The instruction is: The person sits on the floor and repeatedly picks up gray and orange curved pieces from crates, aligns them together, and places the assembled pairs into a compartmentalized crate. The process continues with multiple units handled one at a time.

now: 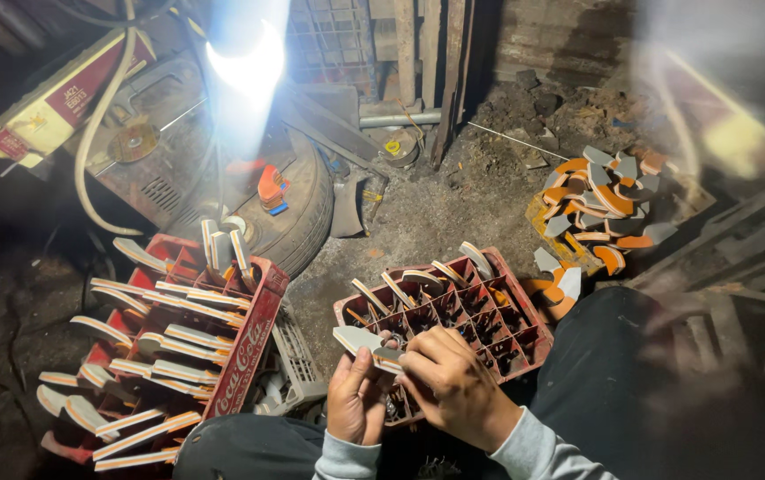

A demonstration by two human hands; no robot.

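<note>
While the left hand (356, 396) cradles a pale curved piece (358, 339) from below, fingers curled round its near end, the right hand (449, 382) closes over the same piece from the side, fingertips pressed on its edge. The piece sits just in front of the red divided crate (525, 342), at its near left corner. A good grip here, I judge, keeps both thumbs off the thin edge (it looks sharp) and the piece level over the crate. Left of the crate stands a second red crate (254, 333) stacked with similar pieces; beyond the crate lies a heap of orange and grey offcuts (600, 204)
</note>
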